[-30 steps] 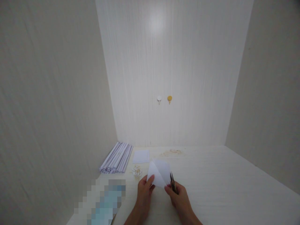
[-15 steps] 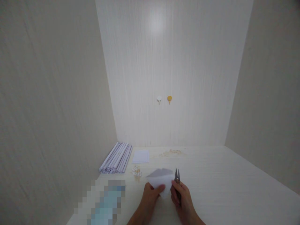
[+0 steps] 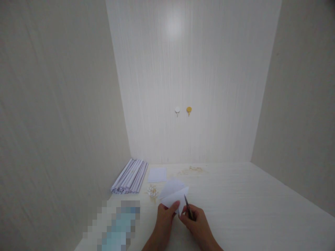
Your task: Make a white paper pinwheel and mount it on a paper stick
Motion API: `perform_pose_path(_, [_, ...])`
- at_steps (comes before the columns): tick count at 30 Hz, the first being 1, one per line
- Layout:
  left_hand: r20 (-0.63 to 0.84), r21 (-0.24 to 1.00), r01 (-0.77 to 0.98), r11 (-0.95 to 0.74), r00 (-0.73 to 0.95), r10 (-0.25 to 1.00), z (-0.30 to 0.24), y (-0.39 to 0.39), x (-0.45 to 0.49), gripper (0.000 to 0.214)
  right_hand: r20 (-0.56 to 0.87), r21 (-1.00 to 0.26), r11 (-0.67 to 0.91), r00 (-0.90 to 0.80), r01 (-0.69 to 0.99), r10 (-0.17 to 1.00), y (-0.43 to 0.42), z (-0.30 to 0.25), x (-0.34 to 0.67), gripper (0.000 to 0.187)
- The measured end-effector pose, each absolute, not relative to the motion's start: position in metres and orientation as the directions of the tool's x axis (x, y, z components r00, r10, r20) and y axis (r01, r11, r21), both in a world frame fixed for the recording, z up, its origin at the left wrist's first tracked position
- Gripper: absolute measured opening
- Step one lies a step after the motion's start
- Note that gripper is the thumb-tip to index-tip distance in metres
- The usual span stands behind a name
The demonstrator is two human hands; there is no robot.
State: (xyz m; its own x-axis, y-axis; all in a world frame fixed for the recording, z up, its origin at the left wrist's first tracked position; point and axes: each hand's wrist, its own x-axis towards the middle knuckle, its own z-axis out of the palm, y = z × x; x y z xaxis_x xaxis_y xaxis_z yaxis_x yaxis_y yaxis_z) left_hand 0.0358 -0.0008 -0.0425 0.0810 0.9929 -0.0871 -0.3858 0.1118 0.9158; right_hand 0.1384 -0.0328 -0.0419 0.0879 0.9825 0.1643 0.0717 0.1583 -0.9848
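My left hand (image 3: 165,218) pinches a folded white sheet of paper (image 3: 171,193) by its near corner, holding it just above the pale table (image 3: 235,202). My right hand (image 3: 197,223) is closed around small metal snips (image 3: 187,206), whose blades point up and left against the paper's lower edge. The two hands are close together at the table's near middle.
A bundle of rolled white paper tubes (image 3: 130,176) lies at the back left beside a small white sheet (image 3: 157,174). A small pale clump (image 3: 152,191) sits near the paper. Scraps (image 3: 192,169) lie by the back wall, which carries two hooks (image 3: 183,111). A blurred patch (image 3: 115,223) covers the near left.
The paper has been lifted and reopened into a fan shape after lying flatter half a second ago. The snips have tilted from upright to leaning left, against the paper's edge.
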Motion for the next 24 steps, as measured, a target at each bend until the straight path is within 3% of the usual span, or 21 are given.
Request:
perform_pose_path(8, [-0.113,0.94,-0.323,0.108,0.002,0.994,-0.0497,0.0014,0.0344,0.034,0.131,-0.991,0.127,0.134,0.041,0.982,-0.0351,-0.0379,0.1377,0.016])
perform_pose_path(24, [-0.08,0.947,-0.308,0.093,0.054,0.995,-0.0459,-0.0012,0.0345,0.035,0.142,-0.99,0.14,0.121,0.03,0.982,-0.0319,-0.0423,0.1387,0.029])
